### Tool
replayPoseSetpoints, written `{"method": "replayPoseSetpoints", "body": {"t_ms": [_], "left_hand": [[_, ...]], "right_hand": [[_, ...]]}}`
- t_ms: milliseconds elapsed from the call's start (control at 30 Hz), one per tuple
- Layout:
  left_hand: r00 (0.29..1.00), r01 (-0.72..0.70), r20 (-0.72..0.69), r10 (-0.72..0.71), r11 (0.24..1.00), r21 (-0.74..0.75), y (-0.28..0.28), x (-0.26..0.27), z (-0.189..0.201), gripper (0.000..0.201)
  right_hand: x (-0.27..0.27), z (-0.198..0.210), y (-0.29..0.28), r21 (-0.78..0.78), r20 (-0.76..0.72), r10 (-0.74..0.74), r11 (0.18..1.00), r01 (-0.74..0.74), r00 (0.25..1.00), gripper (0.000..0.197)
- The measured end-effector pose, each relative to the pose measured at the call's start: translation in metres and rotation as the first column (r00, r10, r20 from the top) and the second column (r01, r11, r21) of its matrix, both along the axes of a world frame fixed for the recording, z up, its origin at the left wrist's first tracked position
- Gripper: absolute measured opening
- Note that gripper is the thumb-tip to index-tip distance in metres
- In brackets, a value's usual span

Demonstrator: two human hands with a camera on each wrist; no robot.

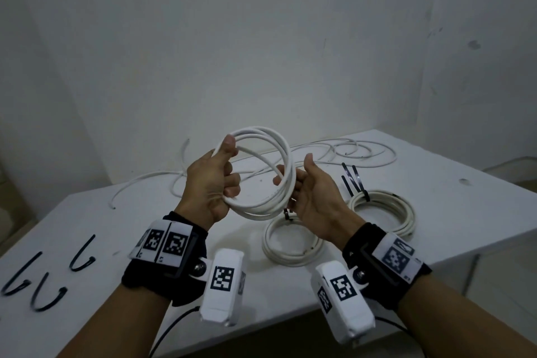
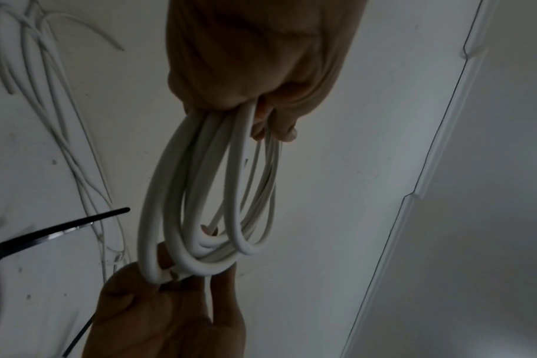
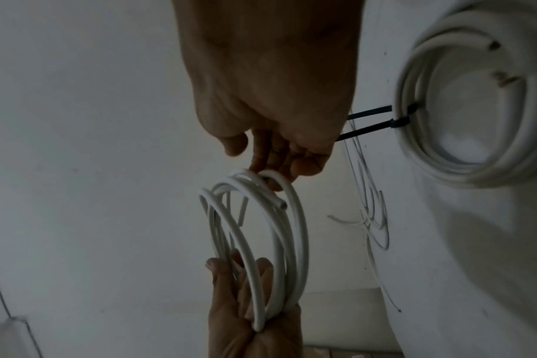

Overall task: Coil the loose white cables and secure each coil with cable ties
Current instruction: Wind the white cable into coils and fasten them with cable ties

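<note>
Head view: left hand (image 1: 209,183) grips the coil (image 1: 263,171) above the table (image 1: 436,183), fingers curled round it; right hand (image 1: 311,197) pinches its right side. Tied coils (image 1: 383,212) lie right.

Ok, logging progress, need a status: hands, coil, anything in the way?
Left hand grips coil in the air; right hand pinches its other side. No tie on it yet. Spare cable ties lie on table at left. Nothing blocking.

wall (image 1: 261,23): plain white, scuffed | table (image 1: 436,183): white | light: dim
</note>
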State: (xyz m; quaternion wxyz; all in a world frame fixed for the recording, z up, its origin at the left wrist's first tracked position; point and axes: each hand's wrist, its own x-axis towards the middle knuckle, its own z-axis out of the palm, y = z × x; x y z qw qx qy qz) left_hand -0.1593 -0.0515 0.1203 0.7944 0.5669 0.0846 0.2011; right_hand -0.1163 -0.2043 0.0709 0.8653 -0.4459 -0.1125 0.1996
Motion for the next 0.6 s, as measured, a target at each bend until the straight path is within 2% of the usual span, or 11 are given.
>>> {"method": "replayPoseSetpoints", "body": {"t_ms": [67, 233, 367, 433, 533, 600], "left_hand": [[1.0, 0.01, -0.013, -0.01, 1.0, 0.014, -0.003, 0.0, -0.003, 0.029], [1.0, -0.026, -0.016, 0.027, 0.998, 0.048, -0.004, -0.003, -0.006, 0.029], [1.0, -0.018, -0.018, 0.018, 0.999, 0.036, -0.008, -0.004, -0.007, 0.029], [1.0, -0.009, -0.023, 0.01, 0.999, 0.039, -0.01, -0.004, -0.009, 0.03], [1.0, 0.0, -0.025, 0.002, 0.999, 0.053, -0.011, -0.005, -0.012, 0.033], [1.0, 0.006, -0.022, -0.005, 0.999, 0.051, -0.011, -0.005, -0.011, 0.034]], "right_hand": [[-0.002, 0.003, 0.001, -0.002, 0.002, 0.001, 1.0, -0.001, 1.0, 0.06], [-0.008, 0.005, 0.003, 0.138, 0.024, -0.029, 0.99, 0.025, 0.999, 0.031], [-0.011, 0.005, 0.007, 0.331, -0.026, 0.057, 0.943, -0.046, 0.998, 0.017], [-0.01, 0.005, 0.007, 0.331, -0.004, 0.1, 0.939, -0.093, 0.995, 0.018], [-0.008, 0.006, 0.005, 0.247, 0.035, 0.142, 0.958, -0.146, 0.989, 0.017], [-0.009, 0.008, 0.004, 0.267, 0.017, 0.15, 0.952, -0.149, 0.989, 0.017]]}}
